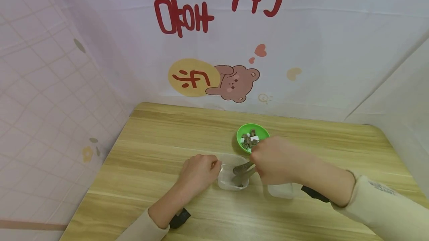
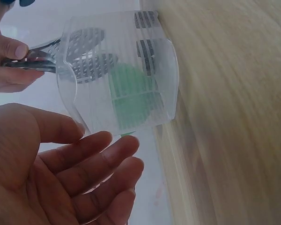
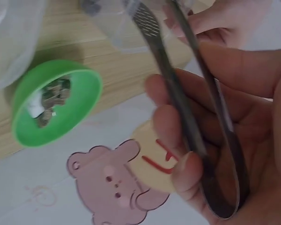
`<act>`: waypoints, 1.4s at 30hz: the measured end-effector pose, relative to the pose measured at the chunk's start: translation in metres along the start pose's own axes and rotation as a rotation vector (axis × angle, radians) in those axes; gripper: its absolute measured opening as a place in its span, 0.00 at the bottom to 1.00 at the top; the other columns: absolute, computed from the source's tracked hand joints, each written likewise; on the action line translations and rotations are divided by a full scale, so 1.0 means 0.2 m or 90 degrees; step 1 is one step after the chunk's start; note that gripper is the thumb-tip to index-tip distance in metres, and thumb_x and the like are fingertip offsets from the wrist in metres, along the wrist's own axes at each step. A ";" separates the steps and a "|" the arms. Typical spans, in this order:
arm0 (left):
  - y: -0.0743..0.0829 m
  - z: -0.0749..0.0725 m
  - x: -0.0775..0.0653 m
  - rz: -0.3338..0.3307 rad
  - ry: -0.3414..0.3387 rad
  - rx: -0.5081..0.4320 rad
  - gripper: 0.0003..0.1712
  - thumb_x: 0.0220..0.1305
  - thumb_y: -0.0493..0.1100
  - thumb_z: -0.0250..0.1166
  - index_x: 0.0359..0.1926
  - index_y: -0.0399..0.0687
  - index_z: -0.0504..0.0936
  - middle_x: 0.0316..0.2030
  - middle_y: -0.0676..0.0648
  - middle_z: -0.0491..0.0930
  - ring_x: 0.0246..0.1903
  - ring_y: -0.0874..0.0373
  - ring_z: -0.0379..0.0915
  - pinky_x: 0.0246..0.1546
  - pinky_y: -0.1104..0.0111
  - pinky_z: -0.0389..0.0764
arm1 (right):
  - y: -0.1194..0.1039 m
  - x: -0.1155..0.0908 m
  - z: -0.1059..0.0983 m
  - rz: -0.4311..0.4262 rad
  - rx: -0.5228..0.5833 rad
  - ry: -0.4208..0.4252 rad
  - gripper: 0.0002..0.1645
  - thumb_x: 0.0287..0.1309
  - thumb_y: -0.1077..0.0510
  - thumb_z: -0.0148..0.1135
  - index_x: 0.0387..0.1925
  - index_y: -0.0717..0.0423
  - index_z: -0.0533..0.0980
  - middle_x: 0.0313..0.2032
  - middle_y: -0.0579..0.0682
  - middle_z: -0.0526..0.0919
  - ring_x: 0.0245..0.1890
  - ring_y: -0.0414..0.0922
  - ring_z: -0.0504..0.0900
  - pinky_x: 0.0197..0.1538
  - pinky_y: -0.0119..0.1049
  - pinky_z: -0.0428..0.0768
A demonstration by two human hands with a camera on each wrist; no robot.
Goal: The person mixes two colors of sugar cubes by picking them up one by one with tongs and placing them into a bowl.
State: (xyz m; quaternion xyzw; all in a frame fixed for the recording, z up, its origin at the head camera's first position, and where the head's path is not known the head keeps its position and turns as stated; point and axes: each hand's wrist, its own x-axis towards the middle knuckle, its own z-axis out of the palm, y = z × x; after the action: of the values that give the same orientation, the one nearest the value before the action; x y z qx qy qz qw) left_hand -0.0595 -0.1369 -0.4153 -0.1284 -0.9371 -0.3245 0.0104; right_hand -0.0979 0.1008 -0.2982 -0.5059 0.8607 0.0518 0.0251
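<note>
My right hand [image 1: 275,161] grips a pair of metal tongs [image 3: 178,93], its fingers wrapped along both arms. The perforated tips [image 2: 89,54] of the tongs are apart, reaching into a clear plastic container [image 1: 231,187]. At the left side of that container, my left hand [image 1: 199,172] pinches the rim between thumb and fingertips [image 2: 103,138]. A small dark piece [image 1: 240,185] lies in the bottom of the container. Just behind, a green bowl [image 1: 246,126] holds several brown and white chunks [image 3: 56,96]; my right hand partly covers the bowl in the head view.
A second clear plastic container [image 1: 280,191] stands to the right, partly under my right forearm. Everything stands on a wood-grain table [image 1: 161,133]. A white printed cloth [image 1: 134,36] with a bear drawing rises along the table's back edge, and a grid-patterned cloth [image 1: 40,84] at the left.
</note>
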 end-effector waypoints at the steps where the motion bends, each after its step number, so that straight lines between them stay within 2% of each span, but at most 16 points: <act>1: 0.00 0.00 0.00 0.000 -0.001 -0.001 0.21 0.73 0.43 0.63 0.19 0.55 0.75 0.11 0.61 0.58 0.13 0.67 0.52 0.15 0.70 0.58 | -0.01 0.01 0.00 0.006 -0.002 -0.013 0.21 0.37 0.66 0.63 0.12 0.44 0.61 0.15 0.38 0.59 0.18 0.38 0.52 0.19 0.34 0.56; 6: 0.00 -0.01 0.00 0.002 -0.005 -0.008 0.23 0.73 0.42 0.63 0.17 0.55 0.72 0.11 0.61 0.57 0.12 0.68 0.51 0.14 0.71 0.56 | -0.07 0.10 -0.01 0.021 -0.013 -0.083 0.22 0.33 0.66 0.65 0.11 0.44 0.61 0.14 0.39 0.55 0.19 0.39 0.51 0.21 0.34 0.56; 14: 0.00 -0.01 0.00 0.006 -0.009 -0.015 0.20 0.72 0.41 0.64 0.19 0.55 0.76 0.10 0.62 0.58 0.11 0.69 0.51 0.13 0.72 0.55 | -0.12 0.19 0.02 0.015 -0.068 -0.136 0.22 0.38 0.62 0.68 0.13 0.45 0.61 0.15 0.39 0.54 0.19 0.39 0.50 0.22 0.35 0.59; 18: 0.00 -0.01 0.00 0.002 -0.014 -0.018 0.20 0.73 0.41 0.64 0.20 0.54 0.77 0.10 0.62 0.58 0.11 0.69 0.51 0.13 0.72 0.55 | -0.14 0.21 0.03 0.001 -0.096 -0.132 0.24 0.38 0.62 0.70 0.12 0.45 0.61 0.15 0.39 0.55 0.19 0.38 0.51 0.22 0.33 0.61; 22: 0.00 -0.01 0.00 0.002 -0.013 -0.018 0.19 0.72 0.41 0.64 0.21 0.53 0.78 0.10 0.62 0.58 0.11 0.69 0.51 0.13 0.73 0.55 | -0.13 0.19 0.02 -0.011 -0.113 -0.123 0.23 0.38 0.64 0.69 0.13 0.45 0.61 0.15 0.39 0.55 0.20 0.39 0.50 0.22 0.33 0.58; 28: 0.00 0.00 0.01 0.003 -0.005 -0.009 0.19 0.72 0.42 0.64 0.20 0.54 0.77 0.10 0.62 0.58 0.11 0.69 0.51 0.13 0.71 0.57 | -0.07 0.14 0.03 0.005 -0.036 -0.117 0.22 0.36 0.67 0.68 0.13 0.46 0.63 0.14 0.38 0.56 0.19 0.39 0.52 0.23 0.35 0.59; 31: 0.00 0.00 0.01 0.003 -0.001 -0.004 0.20 0.72 0.42 0.64 0.19 0.55 0.76 0.10 0.62 0.58 0.12 0.68 0.51 0.14 0.71 0.57 | -0.04 0.10 0.03 0.005 0.004 -0.086 0.21 0.39 0.67 0.69 0.13 0.46 0.66 0.14 0.38 0.60 0.17 0.39 0.56 0.23 0.35 0.62; 35: 0.00 0.01 0.00 0.001 0.003 0.003 0.21 0.73 0.43 0.63 0.19 0.55 0.75 0.11 0.61 0.58 0.12 0.68 0.52 0.14 0.70 0.58 | 0.01 0.04 0.05 -0.015 0.023 -0.018 0.18 0.46 0.64 0.72 0.17 0.45 0.71 0.17 0.38 0.68 0.18 0.39 0.65 0.22 0.35 0.68; 38: 0.00 0.01 0.00 0.001 0.004 0.004 0.21 0.73 0.43 0.63 0.18 0.55 0.75 0.11 0.61 0.58 0.12 0.68 0.52 0.14 0.70 0.57 | 0.05 -0.01 0.10 -0.045 0.030 0.048 0.13 0.49 0.63 0.73 0.22 0.46 0.77 0.21 0.38 0.72 0.20 0.38 0.71 0.23 0.34 0.71; 42: 0.00 0.02 0.00 -0.003 0.003 0.001 0.21 0.73 0.42 0.63 0.19 0.55 0.75 0.11 0.61 0.57 0.12 0.67 0.51 0.14 0.71 0.57 | 0.08 -0.08 0.17 -0.085 0.028 0.156 0.09 0.48 0.64 0.76 0.31 0.50 0.83 0.24 0.39 0.78 0.23 0.37 0.76 0.27 0.33 0.76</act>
State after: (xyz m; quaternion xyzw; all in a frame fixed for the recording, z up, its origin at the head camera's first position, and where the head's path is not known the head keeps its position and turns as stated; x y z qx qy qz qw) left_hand -0.0588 -0.1340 -0.4179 -0.1257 -0.9376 -0.3238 0.0121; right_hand -0.1047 0.1266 -0.3285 -0.5641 0.8225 -0.0313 -0.0657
